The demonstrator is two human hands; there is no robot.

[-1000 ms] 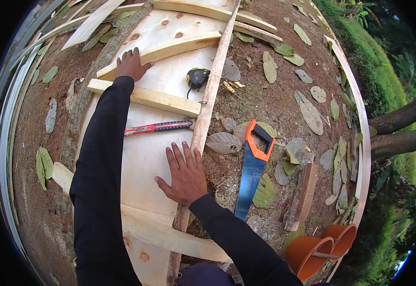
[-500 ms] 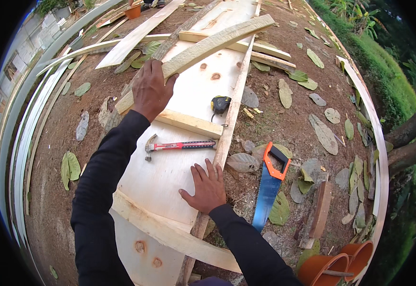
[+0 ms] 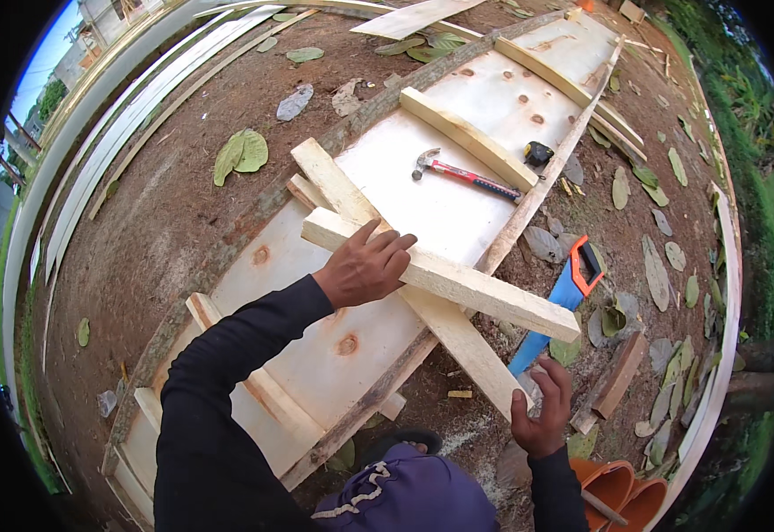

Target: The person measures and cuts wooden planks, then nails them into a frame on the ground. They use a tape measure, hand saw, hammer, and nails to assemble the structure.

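My left hand (image 3: pixel 365 266) is closed over a short wooden batten (image 3: pixel 493 288) from above. That batten lies crosswise over a second loose batten (image 3: pixel 462 341), which slants across the long framed plywood panel (image 3: pixel 316 328). At the right, my right hand (image 3: pixel 542 410) holds nothing; its fingers are bent but apart, with the thumb close beside the near end of the lower batten. A red and black claw hammer (image 3: pixel 467 175) rests on the plywood beyond my hands. Near it, a black and yellow tape measure (image 3: pixel 539 153) sits by the panel's right edge rail.
A handsaw (image 3: pixel 551 306) with blue blade and orange handle lies on the soil right of the panel. Orange pots (image 3: pixel 613 488) and a brown wood block (image 3: pixel 620 374) are at lower right. Pale strips (image 3: pixel 139 133) lie along the left. Large leaves litter the soil.
My left hand has brought its batten nearer and turned it, so it now crosses the other one. My right hand has left the plywood and moved right. The view has swung round.
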